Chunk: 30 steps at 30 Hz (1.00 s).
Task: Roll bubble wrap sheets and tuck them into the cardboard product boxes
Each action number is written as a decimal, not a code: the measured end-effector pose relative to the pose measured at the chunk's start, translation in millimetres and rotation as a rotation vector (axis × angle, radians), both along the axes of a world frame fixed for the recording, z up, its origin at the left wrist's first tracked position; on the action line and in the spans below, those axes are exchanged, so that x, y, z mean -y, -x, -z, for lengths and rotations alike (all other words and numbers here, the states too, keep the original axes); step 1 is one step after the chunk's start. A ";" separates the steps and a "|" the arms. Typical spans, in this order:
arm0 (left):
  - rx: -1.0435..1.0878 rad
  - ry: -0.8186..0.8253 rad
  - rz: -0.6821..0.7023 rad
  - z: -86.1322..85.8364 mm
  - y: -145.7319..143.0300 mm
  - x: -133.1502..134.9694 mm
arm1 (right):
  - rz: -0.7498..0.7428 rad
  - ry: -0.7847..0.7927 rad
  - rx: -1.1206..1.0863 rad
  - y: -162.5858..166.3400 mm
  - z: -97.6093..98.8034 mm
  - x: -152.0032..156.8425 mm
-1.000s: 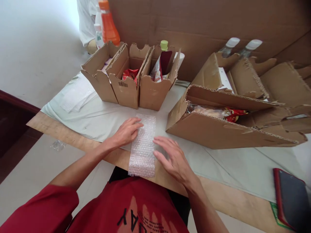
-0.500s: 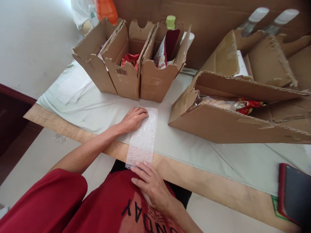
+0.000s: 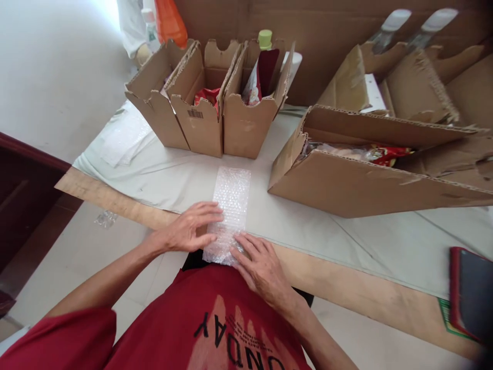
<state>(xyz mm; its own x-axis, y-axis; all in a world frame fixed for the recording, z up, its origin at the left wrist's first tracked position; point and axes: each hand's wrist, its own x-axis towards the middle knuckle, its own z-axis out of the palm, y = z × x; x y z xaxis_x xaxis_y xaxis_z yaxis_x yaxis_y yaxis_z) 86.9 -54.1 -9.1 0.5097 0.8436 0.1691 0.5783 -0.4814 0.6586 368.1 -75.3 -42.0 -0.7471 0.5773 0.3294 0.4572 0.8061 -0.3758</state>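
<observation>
A strip of clear bubble wrap (image 3: 231,192) lies flat on the cloth-covered table, its near end reaching over the table's front edge toward my shirt. My left hand (image 3: 194,224) rests at the strip's left side, fingers stretched out and touching its edge. On the right side, near the lower end, my right hand (image 3: 260,262) lies with fingers spread, the tips on the wrap. Neither hand grips anything.
Cut cardboard boxes (image 3: 198,126) holding packets stand at the back. A longer box (image 3: 370,185) stands to the right. More bubble wrap (image 3: 123,136) lies at the left. A dark phone-like device (image 3: 472,290) with a red edge sits at the far right.
My left hand has slid down the strip toward me, from its far end to its lower half. My right hand has moved up and slightly right onto the wrap.
</observation>
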 end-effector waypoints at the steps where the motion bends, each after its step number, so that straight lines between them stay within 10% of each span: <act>1: 0.039 0.078 0.016 -3.4 3.3 12.9 | 0.001 -0.002 -0.051 0.5 -0.5 -0.9; 6: 0.152 0.233 -0.098 -12.5 -1.9 39.9 | 0.136 0.195 -0.263 10.3 -7.4 -25.3; 13: -0.071 -0.051 -0.596 16.8 -36.1 15.3 | 0.340 0.124 -0.225 30.2 -11.0 -66.2; 23: -0.173 -0.201 -0.560 15.5 -34.4 14.2 | 0.056 -0.083 0.013 20.4 -12.5 -54.5; 30: -0.023 -0.161 -0.387 7.4 -39.5 38.0 | 0.096 0.145 -0.141 20.0 -17.8 -50.2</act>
<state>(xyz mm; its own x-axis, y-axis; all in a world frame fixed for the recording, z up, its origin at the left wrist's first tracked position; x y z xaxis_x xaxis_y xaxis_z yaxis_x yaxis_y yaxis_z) 126.4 -92.2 -16.5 0.1659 0.9374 0.3063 0.7504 -0.3216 0.5774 348.1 -25.1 -24.2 -0.6390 0.6921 0.3357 0.4635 0.6947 -0.5501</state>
